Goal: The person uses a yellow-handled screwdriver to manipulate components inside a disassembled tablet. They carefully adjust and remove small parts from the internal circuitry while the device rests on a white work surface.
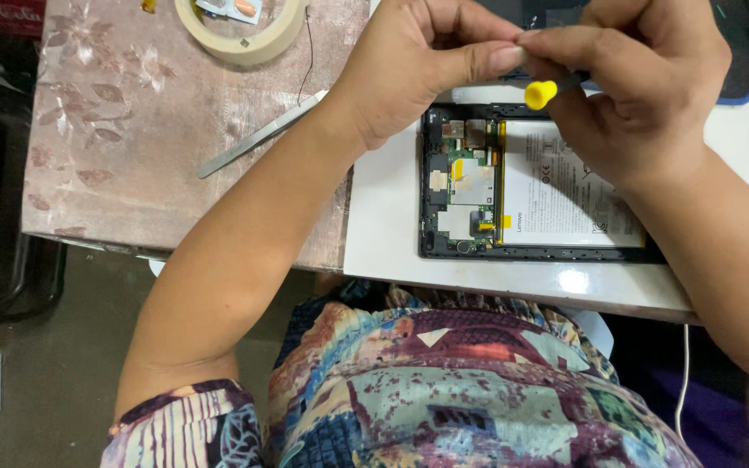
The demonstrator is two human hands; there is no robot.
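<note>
An opened tablet [478, 186] lies on a white board [383, 217], showing a green circuit board and a white battery [556, 195]. Above its top edge my two hands meet. My right hand [643, 87] grips a small screwdriver with a yellow end cap [541, 94]. My left hand [418, 65] pinches something at the tool's tip with thumb and forefinger; what it holds is hidden by the fingers.
Metal tweezers [257, 139] lie on the patterned pink tabletop [132, 165] left of my left wrist. A roll of masking tape [240, 35] sits at the back. A dark mat [739, 69] lies at far right. The table edge runs close to my lap.
</note>
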